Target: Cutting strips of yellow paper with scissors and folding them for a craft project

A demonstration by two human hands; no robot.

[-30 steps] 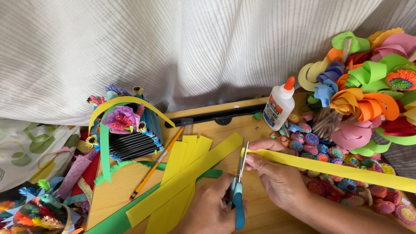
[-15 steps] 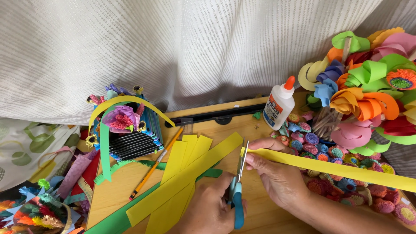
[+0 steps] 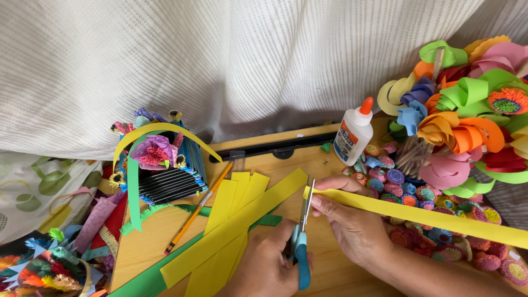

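Pinching a thin, floppy yellow paper strip [image 3: 418,215] near its end, right hand [image 3: 352,225]; left hand [image 3: 269,264] closed around blue-handled scissors [image 3: 302,242].

Lower centre of frame: left hand [image 3: 264,269] grips blue-handled scissors [image 3: 301,242], blades pointing up, set against the end of a long yellow paper strip [image 3: 418,215]. Right hand [image 3: 352,223] pinches that strip just beside the blades; the strip runs off toward the lower right edge. Several cut yellow strips [image 3: 231,231] lie fanned on the wooden board [image 3: 148,242], over a green strip [image 3: 148,280]. An orange pencil [image 3: 198,209] lies just left of them. White glue bottle [image 3: 353,135] stands upper right of centre. Paper flowers [image 3: 467,121] fill the right edge; a small paper basket [image 3: 159,165] sits at left.
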